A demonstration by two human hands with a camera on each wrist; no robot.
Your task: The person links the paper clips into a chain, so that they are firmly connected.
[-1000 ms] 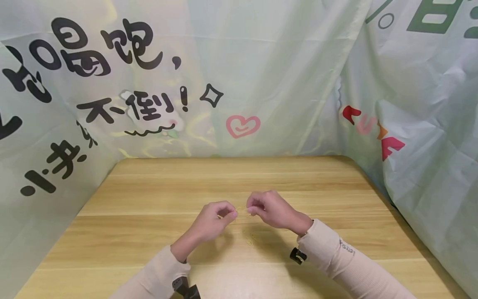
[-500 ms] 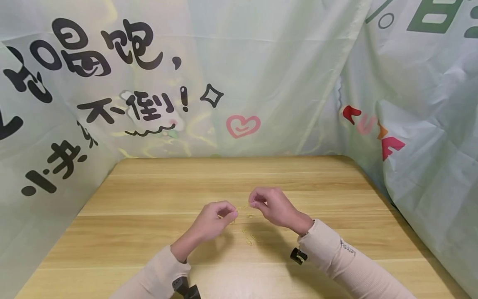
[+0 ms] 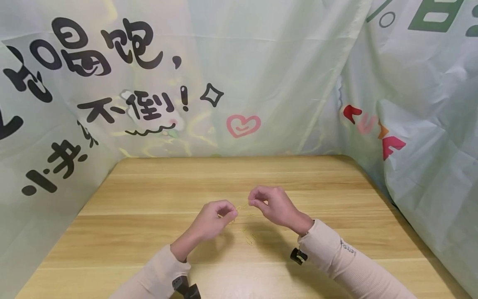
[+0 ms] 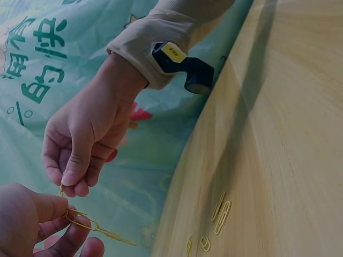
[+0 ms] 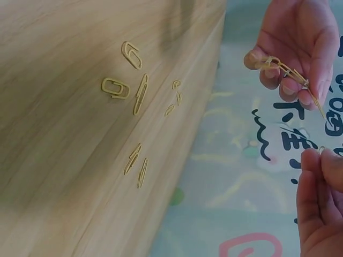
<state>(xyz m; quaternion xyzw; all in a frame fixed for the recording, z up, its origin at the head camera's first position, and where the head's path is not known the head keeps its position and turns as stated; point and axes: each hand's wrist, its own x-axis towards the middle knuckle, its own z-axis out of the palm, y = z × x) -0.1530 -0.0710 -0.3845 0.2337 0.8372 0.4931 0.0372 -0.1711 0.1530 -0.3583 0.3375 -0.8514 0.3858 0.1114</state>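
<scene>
My left hand [image 3: 214,220] pinches a short chain of linked gold paper clips [image 5: 289,70] between thumb and fingers. In the left wrist view, part of the chain lies across those fingers and its end sticks out beyond them. Across a small gap, slightly higher, my right hand [image 3: 274,207] pinches a single gold paper clip [image 4: 61,189] by thumb and fingertips. Most of this clip is hidden by the fingers. Whether it touches the chain cannot be made out. Both hands are above the wooden table [image 3: 149,187].
Several loose gold paper clips [image 5: 116,88] lie scattered on the table below the hands. Printed cloth sheets [image 3: 291,83] hang behind the table and along both sides. Each wrist carries a small black camera [image 3: 298,256].
My right hand has risen slightly and shifted a little away from me, with the paper clip now showing at its fingertips. My left hand stays in place with the chain.
</scene>
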